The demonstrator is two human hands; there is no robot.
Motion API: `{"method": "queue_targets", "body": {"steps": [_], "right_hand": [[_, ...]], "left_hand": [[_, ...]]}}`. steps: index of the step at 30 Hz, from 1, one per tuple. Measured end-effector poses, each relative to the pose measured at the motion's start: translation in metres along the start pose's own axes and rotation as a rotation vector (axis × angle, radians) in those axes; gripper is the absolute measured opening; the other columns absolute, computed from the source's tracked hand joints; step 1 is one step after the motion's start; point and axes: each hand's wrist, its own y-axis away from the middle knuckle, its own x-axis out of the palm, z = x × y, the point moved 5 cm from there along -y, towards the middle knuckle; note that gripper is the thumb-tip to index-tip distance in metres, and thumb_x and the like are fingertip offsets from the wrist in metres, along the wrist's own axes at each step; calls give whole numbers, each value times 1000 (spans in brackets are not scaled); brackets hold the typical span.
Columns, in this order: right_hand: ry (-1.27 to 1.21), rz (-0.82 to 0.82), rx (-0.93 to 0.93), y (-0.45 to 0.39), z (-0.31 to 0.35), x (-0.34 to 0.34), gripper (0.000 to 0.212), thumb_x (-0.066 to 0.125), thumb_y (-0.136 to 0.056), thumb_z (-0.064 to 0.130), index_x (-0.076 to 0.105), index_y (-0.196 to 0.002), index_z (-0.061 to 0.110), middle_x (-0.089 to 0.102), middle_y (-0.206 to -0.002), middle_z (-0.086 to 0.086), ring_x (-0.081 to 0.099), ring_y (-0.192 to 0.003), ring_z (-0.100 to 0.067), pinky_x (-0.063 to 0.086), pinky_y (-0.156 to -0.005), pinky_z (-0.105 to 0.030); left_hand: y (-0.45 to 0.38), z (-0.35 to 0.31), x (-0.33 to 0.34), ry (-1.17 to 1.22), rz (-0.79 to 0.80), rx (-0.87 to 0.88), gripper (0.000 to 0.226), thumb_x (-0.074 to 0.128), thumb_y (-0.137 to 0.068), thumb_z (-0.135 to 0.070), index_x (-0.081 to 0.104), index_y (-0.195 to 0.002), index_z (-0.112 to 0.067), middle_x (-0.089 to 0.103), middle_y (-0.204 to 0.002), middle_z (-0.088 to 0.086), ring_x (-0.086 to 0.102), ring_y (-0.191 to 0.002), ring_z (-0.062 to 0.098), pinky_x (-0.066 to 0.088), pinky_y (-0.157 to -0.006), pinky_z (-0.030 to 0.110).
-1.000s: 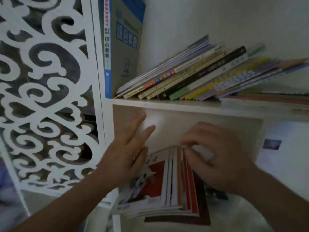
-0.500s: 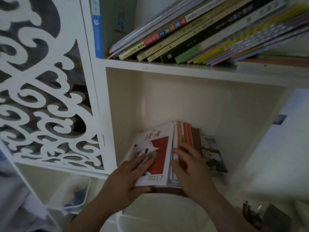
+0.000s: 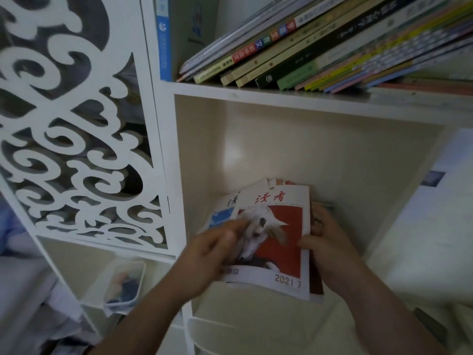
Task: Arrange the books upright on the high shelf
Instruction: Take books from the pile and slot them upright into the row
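Printed in red across the top of the uppermost magazine in the lower compartment: 读者. At its lower right corner: 2021 7. On the magazine beneath, peeking out at the left edge: a partial 读. On the red spine among the leaning books on the shelf above: white Chinese characters, 文 among them. Other spine lettering too blurred to read.

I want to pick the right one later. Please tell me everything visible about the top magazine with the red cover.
The top magazine is thin, glossy-looking paper: a white border, red characters on top, a white horse on a red panel and "2021 7" below. It lies flat, slightly skewed, atop a magazine stack in the lower compartment. The left hand rests on its cover; the right hand holds its right edge.
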Motion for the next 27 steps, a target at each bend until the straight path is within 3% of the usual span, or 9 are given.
{"method": "queue_targets", "body": {"steps": [3, 7, 10, 14, 18, 20, 23, 25, 27], "right_hand": [[-45, -38, -7, 8, -8, 0, 76, 53, -89, -21, 59, -140, 34, 78, -108, -18, 78, -96, -40, 63, -81, -63], [-131, -32, 28, 16, -16, 3, 50, 55, -96, -11, 69, -131, 22, 79, -108, -17, 79, -92, -39, 65, -70, -49], [-165, -39, 45, 22, -15, -3, 39, 69, -92, -3, 71, -125, 19, 80, -104, -17, 79, -86, -37, 63, -62, -40], [-140, -25, 37, 30, -6, -19, 61, 81, -71, 2, 68, -127, 18, 78, -107, -20, 78, -90, -43, 64, -70, -47], [-128, -49, 45, 36, -5, -35, 60, 74, -61, 0, 71, -119, 14, 79, -99, -22, 78, -74, -38, 62, -53, -39], [-161, -56, 70, 38, -11, -38, 59, 72, -65, -1, 71, -122, 12, 78, -103, -25, 77, -80, -43, 64, -57, -44], [-181, -87, 113, 42, -20, -39, 55, 73, -69, 3, 73, -123, 9, 77, -105, -28, 76, -87, -48, 65, -70, -48], [-187, -101, 127, 43, -23, -40, 48, 72, -77, 1, 73, -124, 9, 77, -106, -27, 75, -92, -49, 63, -80, -51], [-195, -97, 123, 42, -23, -41, 40, 67, -88, -1, 73, -125, 13, 77, -109, -25, 76, -93, -47, 63, -79, -51]], "left_hand": [[-9, 27, -19, -179, -106, -137, 39, 32, -103, -70, 63, -120, -53, 66, -118, -19, 62, -119, 10, 51, -98, 31], [-7, 31, 4, -453, 56, -115, 65, 21, -91, -84, 35, -149, -58, 45, -155, -19, 38, -146, 15, 32, -117, 48], [-5, 20, 14, -376, 21, -76, 79, 33, -87, -89, 24, -157, -53, 41, -157, -27, 38, -146, 9, 27, -123, 50], [2, 0, 34, -158, 85, 8, 87, 65, -86, -75, 14, -155, -64, 41, -156, -31, 41, -145, 1, 38, -119, 39], [5, 0, 24, 267, 169, -155, 61, 68, -97, -49, 39, -150, -57, 56, -147, -24, 58, -131, 0, 50, -108, 31], [0, 11, 8, 102, 8, -218, 47, 51, -100, -62, 48, -146, -51, 45, -154, -26, 45, -140, -5, 39, -117, 31], [-5, 25, 3, -362, 41, -242, 98, 10, -81, -93, 41, -155, -36, 42, -151, -11, 29, -148, 22, 23, -120, 41], [-6, 30, 9, -351, 72, -258, 102, 11, -78, -93, 28, -162, -38, 25, -165, -17, 13, -157, 20, 9, -126, 42], [-3, 21, 18, -297, 110, -184, 82, 17, -84, -86, 21, -158, -51, 4, -162, -30, -3, -159, 8, -2, -127, 37]]}}
